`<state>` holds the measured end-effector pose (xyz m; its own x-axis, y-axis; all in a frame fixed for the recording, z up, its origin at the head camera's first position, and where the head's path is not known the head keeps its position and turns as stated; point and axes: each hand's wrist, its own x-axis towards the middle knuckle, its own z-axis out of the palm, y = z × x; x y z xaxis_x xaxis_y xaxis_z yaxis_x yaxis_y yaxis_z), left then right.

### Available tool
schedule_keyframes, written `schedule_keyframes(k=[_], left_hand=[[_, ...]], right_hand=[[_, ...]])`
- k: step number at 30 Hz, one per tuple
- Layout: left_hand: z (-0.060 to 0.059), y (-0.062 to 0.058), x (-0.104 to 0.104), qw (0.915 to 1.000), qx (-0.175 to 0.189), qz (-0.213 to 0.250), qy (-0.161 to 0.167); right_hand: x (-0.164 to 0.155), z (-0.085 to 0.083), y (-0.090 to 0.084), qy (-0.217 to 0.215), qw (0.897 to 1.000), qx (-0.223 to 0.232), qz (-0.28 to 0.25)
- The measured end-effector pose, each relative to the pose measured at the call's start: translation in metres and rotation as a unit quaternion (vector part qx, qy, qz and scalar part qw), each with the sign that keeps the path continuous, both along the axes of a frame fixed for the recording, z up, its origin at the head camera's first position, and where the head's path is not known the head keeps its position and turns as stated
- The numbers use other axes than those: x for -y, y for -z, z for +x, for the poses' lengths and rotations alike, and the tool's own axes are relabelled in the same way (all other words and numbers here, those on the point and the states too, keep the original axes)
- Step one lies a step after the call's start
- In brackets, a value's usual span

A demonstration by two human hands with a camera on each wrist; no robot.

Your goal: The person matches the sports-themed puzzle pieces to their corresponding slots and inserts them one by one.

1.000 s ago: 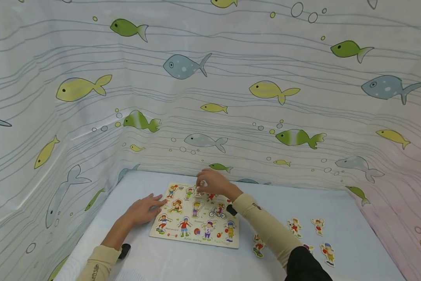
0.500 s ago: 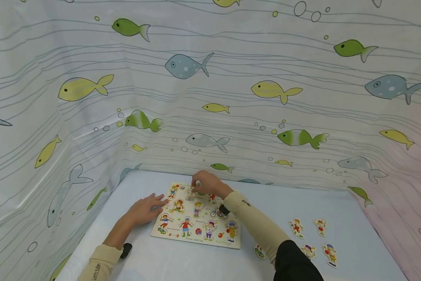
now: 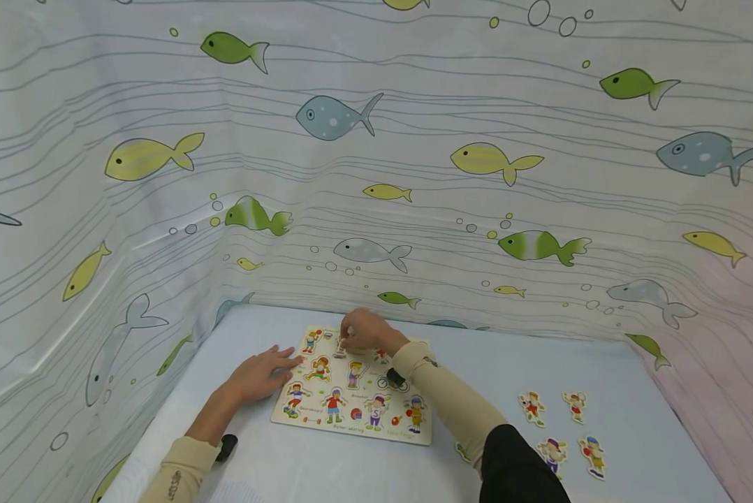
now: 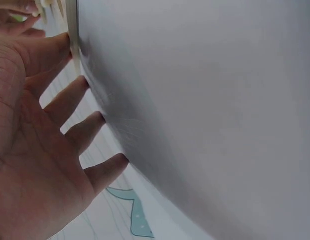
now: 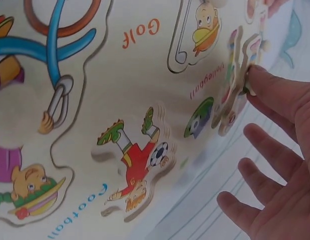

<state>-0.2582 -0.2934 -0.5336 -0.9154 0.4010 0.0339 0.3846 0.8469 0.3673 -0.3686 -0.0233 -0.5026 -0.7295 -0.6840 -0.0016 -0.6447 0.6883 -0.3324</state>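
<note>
A wooden puzzle board (image 3: 408, 436) printed with children at sports lies on the table. Between thumb and finger, my right hand (image 3: 367, 330) pinches a flat figure puzzle piece (image 3: 340, 347) upright by its edge over the board's top row. In the right wrist view this piece (image 5: 252, 47) is close over a recess beside the word Volleyball; its face is mostly turned away. The other fingers of that hand are spread loosely. My left hand (image 3: 260, 377) rests at the board's left edge with fingers extended, its fingertips on the table in the left wrist view and the thumb at the board's edge (image 4: 71, 25).
Several loose figure pieces lie right of the board, among them a soccer player (image 3: 531, 409), a capped figure (image 3: 552, 454) and one in a blue cap (image 3: 593, 457). Another piece (image 3: 462, 453) is partly hidden by my right forearm. A fish-print curtain (image 3: 446, 230) surrounds the white table.
My right hand has moved left along the board's top row with the piece and sits slightly lower. The left hand stays at the board's edge.
</note>
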Motion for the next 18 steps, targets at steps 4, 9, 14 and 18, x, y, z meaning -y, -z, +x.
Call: schedule_keyframes(k=[4, 9, 14, 18], left_hand=[[0.0008, -0.0019, -0.0017, 1.0000, 0.001, 0.002, -0.001], [0.0011, -0.0024, -0.0028, 1.0000, 0.002, 0.003, -0.004], [0.0008, -0.0012, -0.0013, 0.9999, 0.007, -0.002, -0.009], [0.0009, -0.0005, -0.0003, 1.0000, 0.004, -0.004, -0.007]], right_hand=[[0.0027, 0.0000, 0.0040, 0.007, 1.000, -0.001, 0.005], [0.0062, 0.0015, 0.0083, 0.008, 1.000, -0.018, 0.018], [0.0089, 0.0052, 0.0087, 0.002, 0.999, -0.034, 0.024], [0.0103, 0.0074, 0.0075, -0.003, 0.999, -0.047, 0.027]])
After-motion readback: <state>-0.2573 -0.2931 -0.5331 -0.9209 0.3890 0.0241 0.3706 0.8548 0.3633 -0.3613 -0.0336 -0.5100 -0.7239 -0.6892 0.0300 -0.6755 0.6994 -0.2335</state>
